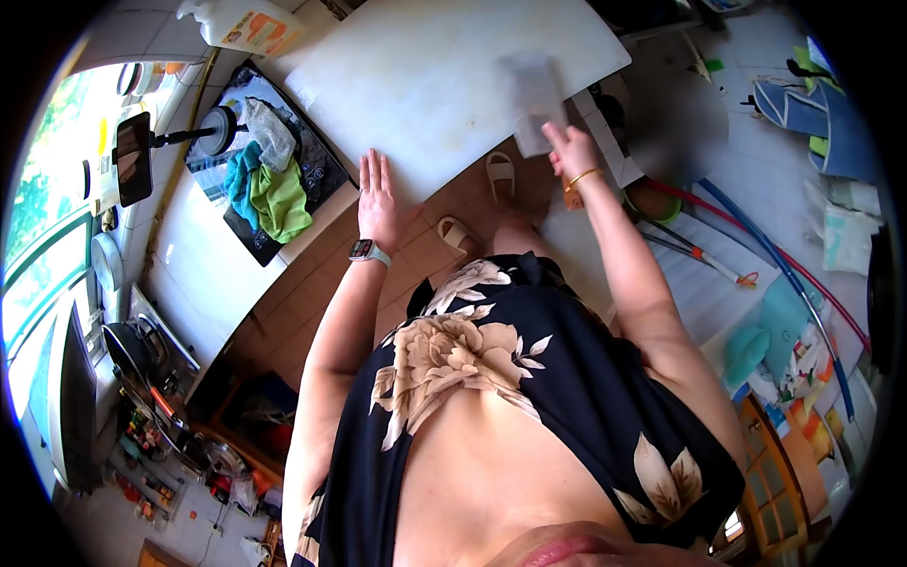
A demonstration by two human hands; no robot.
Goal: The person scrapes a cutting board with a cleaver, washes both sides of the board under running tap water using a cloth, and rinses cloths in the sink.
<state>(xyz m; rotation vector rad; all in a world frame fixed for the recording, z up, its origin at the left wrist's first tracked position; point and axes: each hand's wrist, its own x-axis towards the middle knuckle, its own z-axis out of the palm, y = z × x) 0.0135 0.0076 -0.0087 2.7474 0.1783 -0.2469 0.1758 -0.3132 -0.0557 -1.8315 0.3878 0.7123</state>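
Observation:
My right hand [573, 159] is wrapped round a cleaver [532, 99], whose broad grey blade is smeared by motion. One finger stretches along the blade, and the brown handle end shows below the hand. The blade is over the right front edge of a white worktop [397, 85]; whether it touches the surface I cannot tell. My left hand [380, 203], with a watch on its wrist, lies flat with fingers stretched out at the worktop's front edge. It holds nothing.
Left of the worktop, blue and green cloths [274, 194] lie on a black stove top [227, 180]. A phone [134, 159] sits on a stand by the window. A white jug [248, 24] stands at the back left. Long blue and red poles [770, 250] lean at the right.

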